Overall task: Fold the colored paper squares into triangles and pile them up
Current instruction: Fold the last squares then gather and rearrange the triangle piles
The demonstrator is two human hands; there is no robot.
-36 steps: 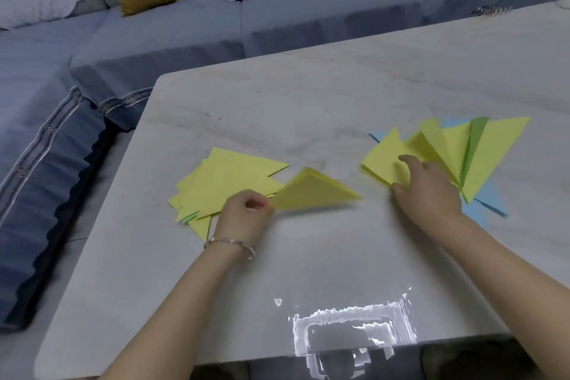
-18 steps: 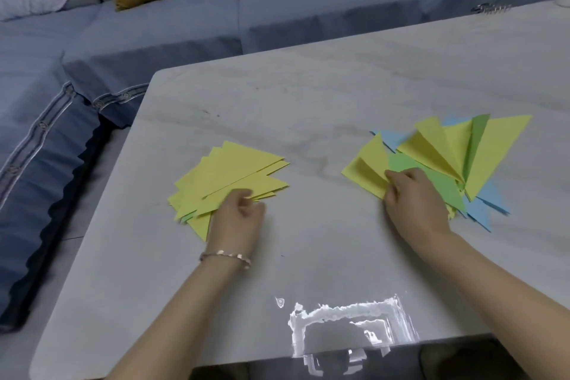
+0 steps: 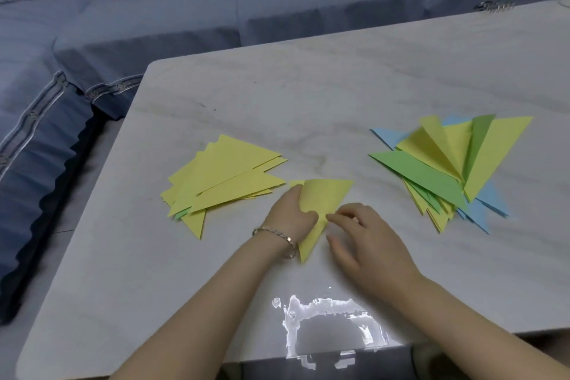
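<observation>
Head view
Left hand: pinched yellow sheet, thumb on top.
Right hand: fingers bent, tips at the sheet's right edge; grip unclear.
Sheet's place: near-centre of table, between piles.
Left pile: yellow triangles.
Right pile: yellow, green and blue, fanned.

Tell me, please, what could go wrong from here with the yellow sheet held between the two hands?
1. The yellow sheet bends in the left hand, with the right hand only at its edge; pressed like this, the crease may come out skewed.
2. The left pile lies splayed, so another triangle could slide off it.
3. The right pile is fanned with flaps raised; a passing forearm might scatter it.
</observation>
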